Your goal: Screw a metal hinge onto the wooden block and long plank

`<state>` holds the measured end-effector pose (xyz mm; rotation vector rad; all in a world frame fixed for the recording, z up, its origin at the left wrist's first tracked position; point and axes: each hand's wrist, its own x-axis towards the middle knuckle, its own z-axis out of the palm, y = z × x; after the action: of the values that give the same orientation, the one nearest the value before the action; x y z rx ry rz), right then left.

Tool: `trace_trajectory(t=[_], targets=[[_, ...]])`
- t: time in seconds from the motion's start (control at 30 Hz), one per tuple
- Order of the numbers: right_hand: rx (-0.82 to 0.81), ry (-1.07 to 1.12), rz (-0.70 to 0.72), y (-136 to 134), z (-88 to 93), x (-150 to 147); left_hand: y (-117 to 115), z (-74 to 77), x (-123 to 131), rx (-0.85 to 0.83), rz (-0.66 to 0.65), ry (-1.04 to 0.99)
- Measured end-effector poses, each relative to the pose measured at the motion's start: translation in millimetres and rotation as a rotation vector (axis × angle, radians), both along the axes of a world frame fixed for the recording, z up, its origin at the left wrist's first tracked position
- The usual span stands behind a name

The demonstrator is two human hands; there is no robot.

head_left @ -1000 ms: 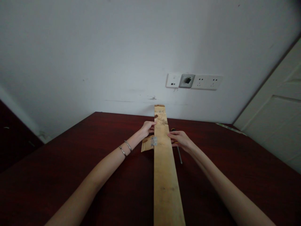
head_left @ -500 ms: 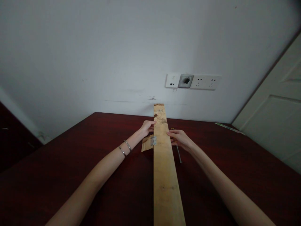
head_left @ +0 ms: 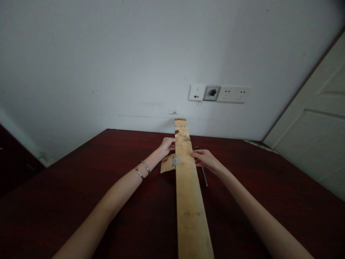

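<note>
A long wooden plank [head_left: 188, 190] runs from the bottom edge of the view toward the wall. My left hand [head_left: 168, 144] grips its left edge near the far end, thumb on top and fingers partly hidden below. On the right edge, slightly closer to me, my right hand [head_left: 205, 158] holds the plank the same way. A small metal hinge [head_left: 175, 160] joins the plank's left edge to a short wood piece [head_left: 167, 164], just below my left hand. Beside my right hand lies a screwdriver [head_left: 205, 177], its handle mostly hidden behind the fingers.
The dark red tabletop [head_left: 129, 223] reaches back to a white wall [head_left: 107, 54]. Sockets [head_left: 233, 94] with a dark plug [head_left: 212, 92] sit on the wall. A patterned strip [head_left: 260, 146] lies at the back right, near a white door [head_left: 318, 144].
The view has shifted very slightly, so the far end of the plank appears a little further left. Both hands keep their hold on the plank.
</note>
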<state>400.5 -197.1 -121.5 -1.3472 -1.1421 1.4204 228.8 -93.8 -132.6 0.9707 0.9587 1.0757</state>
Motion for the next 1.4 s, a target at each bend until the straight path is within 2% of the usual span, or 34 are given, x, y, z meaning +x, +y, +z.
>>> trace_trajectory(t=[0.17, 0.3, 0.43, 0.57, 0.77, 1.13, 1.27, 1.4], targets=[[-0.034, -0.004, 0.060, -12, 0.2, -2, 4, -2.8, -2, -0.020, 0.012, -0.004], [-0.087, 0.013, 0.121, -39, 1.5, 0, 2, -0.6, -3, -0.024, 0.004, -0.004], [-0.161, 0.137, 0.213, -70, -1.0, 6, 1, 2.3, -1, -0.036, -0.001, 0.003], [-0.170, 0.202, 0.197, -89, -7.4, 4, 3, 2.9, 0, -0.056, 0.001, 0.016], [-0.128, 0.246, 0.116, -96, -9.9, -4, 5, 3.9, 0, -0.032, -0.001, 0.042], [-0.065, 0.393, 0.138, -103, -9.5, -8, 0, 5.8, -5, 0.089, -0.085, 0.122], [-0.026, 0.409, 0.136, -104, -11.4, -8, -6, 14.3, -13, 0.128, -0.154, 0.187], [0.026, 0.432, 0.144, -107, -9.1, -8, -15, 30.9, -43, 0.212, -0.217, 0.342]])
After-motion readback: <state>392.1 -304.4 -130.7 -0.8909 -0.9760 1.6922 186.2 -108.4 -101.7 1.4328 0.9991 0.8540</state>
